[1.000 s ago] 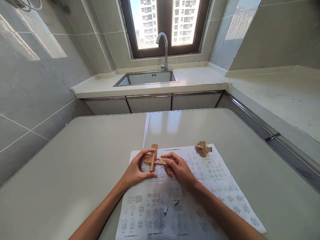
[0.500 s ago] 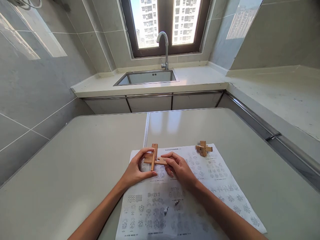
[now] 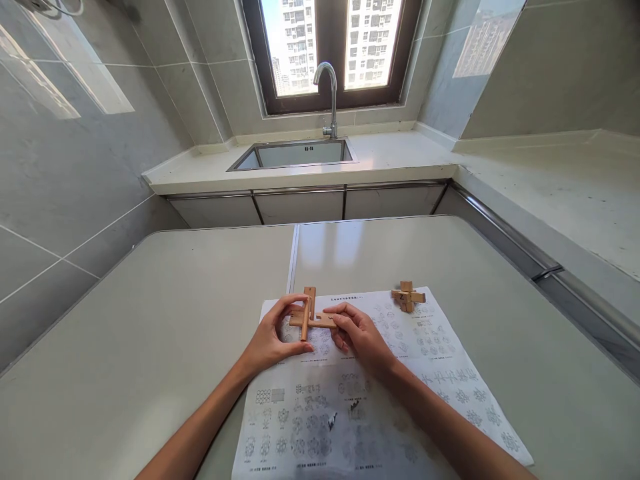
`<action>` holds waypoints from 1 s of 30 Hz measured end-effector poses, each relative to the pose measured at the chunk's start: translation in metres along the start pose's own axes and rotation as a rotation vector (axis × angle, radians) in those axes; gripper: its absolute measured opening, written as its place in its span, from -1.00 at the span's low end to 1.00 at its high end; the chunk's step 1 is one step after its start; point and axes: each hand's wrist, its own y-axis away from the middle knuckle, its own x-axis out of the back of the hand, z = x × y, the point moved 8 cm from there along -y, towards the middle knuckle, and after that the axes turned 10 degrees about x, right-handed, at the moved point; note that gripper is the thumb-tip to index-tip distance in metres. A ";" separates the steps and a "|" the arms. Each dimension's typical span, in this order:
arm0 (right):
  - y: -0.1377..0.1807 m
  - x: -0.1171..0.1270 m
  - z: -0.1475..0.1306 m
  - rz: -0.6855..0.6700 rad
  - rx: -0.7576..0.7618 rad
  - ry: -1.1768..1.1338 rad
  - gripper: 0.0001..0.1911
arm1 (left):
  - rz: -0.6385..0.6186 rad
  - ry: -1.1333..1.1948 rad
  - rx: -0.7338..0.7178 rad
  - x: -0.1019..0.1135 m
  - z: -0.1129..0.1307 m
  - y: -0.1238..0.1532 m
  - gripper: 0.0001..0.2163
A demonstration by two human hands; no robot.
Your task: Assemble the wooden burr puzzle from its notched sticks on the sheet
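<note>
The printed instruction sheet (image 3: 380, 407) serves as the landmark; it lies flat on the white table (image 3: 150, 347), and all positions below are given relative to it.

Both forearms cross the near half of the sheet. Over its far-left part, the left hand (image 3: 270, 340) is curled around the left side of the partly joined wooden pieces (image 3: 311, 317), with thumb and fingers closed on the upright bar. The right hand (image 3: 361, 337) is pinched shut on the right end of the crosswise bar. The pieces form a cross shape, held just above the paper.

Change over the last second: the right hand's fingers have shifted slightly along the crosswise bar, which now sits a little farther into the upright bar. The left hand's hold is unchanged. Judgement: the fitting of these two bars is in progress and not yet seated; the joint remains visibly open.

At the sheet's far-right corner rests a finished wooden burr puzzle (image 3: 408, 297), touching the paper and well apart from both hands.

Beyond the sheet, past the table's far edge, a counter carries a steel sink (image 3: 295, 155). The basin shows nothing inside it. A curved faucet (image 3: 329, 93) stands at its rear rim, below the window (image 3: 330, 47).
</note>
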 end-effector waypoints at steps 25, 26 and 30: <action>0.004 -0.003 -0.011 0.005 0.122 0.071 -0.73 | 0.111 -0.050 0.201 0.005 -0.004 -0.003 -0.57; 0.003 -0.003 -0.013 0.001 0.129 0.073 -0.72 | 0.102 -0.035 0.197 0.004 -0.004 -0.003 -0.56; 0.002 -0.006 -0.016 -0.017 0.163 0.129 -0.69 | 0.151 0.158 0.212 0.010 -0.008 -0.005 -0.56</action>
